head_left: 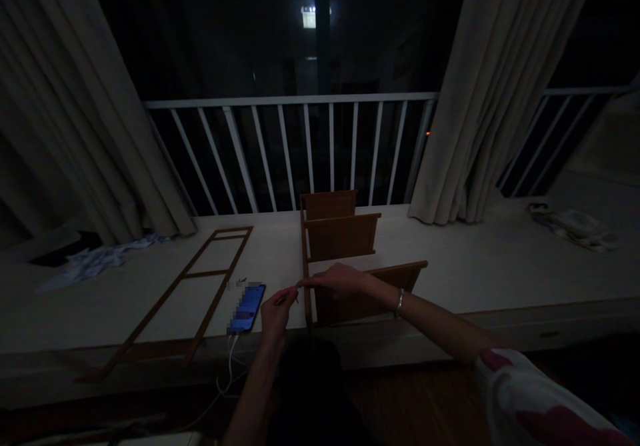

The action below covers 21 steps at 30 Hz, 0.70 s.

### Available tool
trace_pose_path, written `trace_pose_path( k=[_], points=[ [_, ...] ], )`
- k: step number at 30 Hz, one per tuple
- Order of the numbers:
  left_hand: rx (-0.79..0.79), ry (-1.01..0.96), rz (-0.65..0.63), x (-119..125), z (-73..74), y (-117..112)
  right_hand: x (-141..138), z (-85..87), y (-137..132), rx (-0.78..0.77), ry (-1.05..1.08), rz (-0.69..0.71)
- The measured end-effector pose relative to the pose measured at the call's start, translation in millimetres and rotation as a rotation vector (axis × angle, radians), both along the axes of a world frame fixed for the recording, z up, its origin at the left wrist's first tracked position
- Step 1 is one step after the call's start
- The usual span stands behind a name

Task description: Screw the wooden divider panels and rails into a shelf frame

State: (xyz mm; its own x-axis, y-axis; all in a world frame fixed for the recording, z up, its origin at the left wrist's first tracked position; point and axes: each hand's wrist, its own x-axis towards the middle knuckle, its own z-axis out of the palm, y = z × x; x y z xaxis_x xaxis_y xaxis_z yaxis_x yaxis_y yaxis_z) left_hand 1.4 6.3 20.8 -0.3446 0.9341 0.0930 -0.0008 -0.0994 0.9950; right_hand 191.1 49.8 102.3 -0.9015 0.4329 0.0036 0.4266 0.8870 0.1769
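Note:
A partly built wooden shelf unit [345, 236] lies on the wide white window ledge [475, 266], with three brown boards fixed to one side rail. My right hand [337, 278] rests on that rail near the lowest board [373, 293], fingers pinched at the rail. A silver bracelet [399, 303] circles my right wrist. Just left of the rail, my left hand [277, 311] is closed round a thin tool whose tip points toward the rail. The room is dim and the tool is hard to make out.
A second wooden side frame [195, 286] lies flat on the ledge to the left. A lit phone [247, 308] with a white cable sits beside my left hand. Small hardware lies near it. Crumpled papers [100, 259], curtains [480, 99] and a white railing [300, 146] stand behind.

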Motion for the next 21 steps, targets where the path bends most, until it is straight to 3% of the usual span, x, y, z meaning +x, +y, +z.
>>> trace_pose_path(
  k=[4, 9, 13, 21],
  points=[
    [0.032, 0.029, 0.032, -0.2, -5.5, 2.5, -0.9, 3.4, -2.0, -0.022, -0.024, -0.024],
    [-0.02, -0.073, -0.102, -2.9, -7.1, 0.7, -0.8, 3.6, -2.4, -0.034, -0.003, -0.019],
    [-0.012, -0.107, -0.136, -1.4, -0.5, -1.3, 0.1, 1.2, -0.9, -0.027, 0.014, -0.015],
    [0.085, 0.182, -0.099, 1.3, 17.8, 0.5, 1.8, -2.8, 2.4, -0.007, 0.018, -0.013]
  ],
)
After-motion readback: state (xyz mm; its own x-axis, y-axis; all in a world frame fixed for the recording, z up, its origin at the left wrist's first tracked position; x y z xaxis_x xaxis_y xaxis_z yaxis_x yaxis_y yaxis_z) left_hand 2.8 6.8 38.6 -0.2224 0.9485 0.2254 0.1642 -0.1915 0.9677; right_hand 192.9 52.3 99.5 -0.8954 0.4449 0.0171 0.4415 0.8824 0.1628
